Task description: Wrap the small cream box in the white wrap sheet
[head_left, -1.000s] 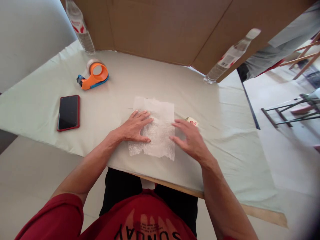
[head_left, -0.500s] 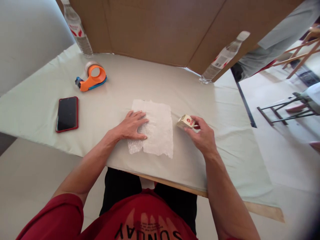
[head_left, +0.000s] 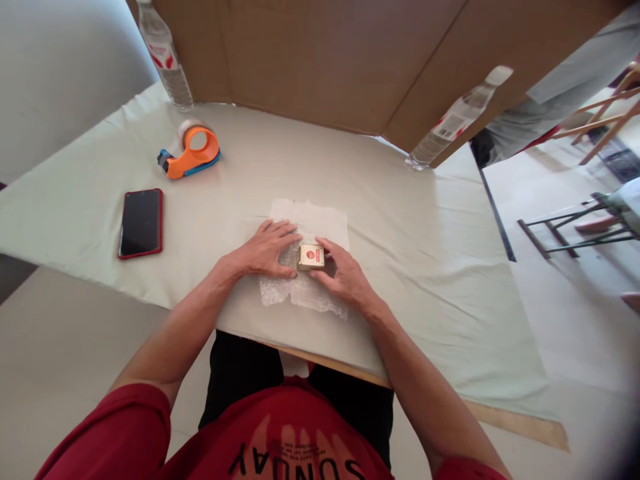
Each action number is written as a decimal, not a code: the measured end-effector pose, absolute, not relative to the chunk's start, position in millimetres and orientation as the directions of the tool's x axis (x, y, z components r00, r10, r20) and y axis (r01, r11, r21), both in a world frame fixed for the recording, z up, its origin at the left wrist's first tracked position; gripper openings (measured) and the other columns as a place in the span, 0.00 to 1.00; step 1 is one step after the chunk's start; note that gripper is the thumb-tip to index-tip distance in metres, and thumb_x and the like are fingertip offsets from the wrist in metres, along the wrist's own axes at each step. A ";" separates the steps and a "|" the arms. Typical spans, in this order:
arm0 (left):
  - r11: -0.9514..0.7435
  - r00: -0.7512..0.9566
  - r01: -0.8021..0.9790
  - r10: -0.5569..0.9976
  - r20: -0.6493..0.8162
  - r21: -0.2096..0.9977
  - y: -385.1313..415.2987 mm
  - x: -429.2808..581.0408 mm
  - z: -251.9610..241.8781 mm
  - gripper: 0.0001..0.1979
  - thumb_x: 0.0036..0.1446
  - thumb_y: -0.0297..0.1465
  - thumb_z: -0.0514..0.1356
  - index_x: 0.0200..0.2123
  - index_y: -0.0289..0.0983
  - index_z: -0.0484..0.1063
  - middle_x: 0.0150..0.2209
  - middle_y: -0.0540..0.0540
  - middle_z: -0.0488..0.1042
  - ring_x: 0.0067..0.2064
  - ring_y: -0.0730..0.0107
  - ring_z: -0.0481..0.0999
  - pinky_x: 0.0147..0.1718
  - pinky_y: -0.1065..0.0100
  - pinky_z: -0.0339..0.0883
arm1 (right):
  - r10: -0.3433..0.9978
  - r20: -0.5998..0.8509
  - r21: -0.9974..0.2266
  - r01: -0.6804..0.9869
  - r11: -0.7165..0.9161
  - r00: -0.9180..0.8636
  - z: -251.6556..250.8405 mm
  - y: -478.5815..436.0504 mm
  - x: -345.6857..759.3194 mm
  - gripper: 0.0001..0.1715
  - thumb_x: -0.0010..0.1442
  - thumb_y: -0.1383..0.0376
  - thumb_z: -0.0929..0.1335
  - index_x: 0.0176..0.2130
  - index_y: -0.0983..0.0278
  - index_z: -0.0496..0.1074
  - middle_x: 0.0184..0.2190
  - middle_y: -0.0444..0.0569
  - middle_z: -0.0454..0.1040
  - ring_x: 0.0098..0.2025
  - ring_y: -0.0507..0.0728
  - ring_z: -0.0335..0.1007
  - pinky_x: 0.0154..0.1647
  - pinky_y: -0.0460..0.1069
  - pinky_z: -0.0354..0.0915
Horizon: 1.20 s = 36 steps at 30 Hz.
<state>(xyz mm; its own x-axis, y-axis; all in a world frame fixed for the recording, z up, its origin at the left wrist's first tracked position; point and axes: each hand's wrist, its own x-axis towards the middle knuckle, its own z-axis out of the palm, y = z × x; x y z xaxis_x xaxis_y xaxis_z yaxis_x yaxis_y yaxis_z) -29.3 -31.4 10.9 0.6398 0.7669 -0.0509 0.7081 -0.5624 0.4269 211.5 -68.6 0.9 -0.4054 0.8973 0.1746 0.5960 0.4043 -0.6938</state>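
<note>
A sheet of bubble wrap point(head_left: 320, 217) lies flat on the cloth-covered table, its lower edge ragged. On its middle is a small cream box point(head_left: 311, 256) with a red round mark, perhaps a pack of cards. My right hand point(head_left: 345, 272) grips the box's right end between thumb and fingers. Palm down, my left hand point(head_left: 267, 250) rests over the left part of the wrap with fingers spread. Its thumb and index tip come close to the box's left side; whether they touch it I cannot tell.
An orange tape dispenser point(head_left: 195, 152) and a red-cased phone point(head_left: 141, 223) lie to the left. Water bottles stand at the back left point(head_left: 173, 73) and back right point(head_left: 450, 127) against a cardboard panel point(head_left: 320, 60). Beyond the table's right side are a person's grey clothing and a folding stool point(head_left: 565, 230).
My right hand has carried the small box leftward from beside the bubble wrap onto its middle. My left hand has stayed on the wrap. The view has shifted slightly.
</note>
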 end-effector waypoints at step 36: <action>-0.436 0.569 0.242 0.787 0.237 0.867 -38.5 -34.8 36.0 0.22 0.58 0.45 0.60 0.50 0.38 0.77 0.55 0.39 0.77 0.59 0.52 0.73 0.59 0.55 0.65 | 0.684 0.513 -0.198 0.704 0.682 -0.519 37.8 -108.2 208.8 0.06 0.63 0.72 0.66 0.37 0.63 0.73 0.39 0.49 0.82 0.40 0.57 0.75 0.45 0.54 0.61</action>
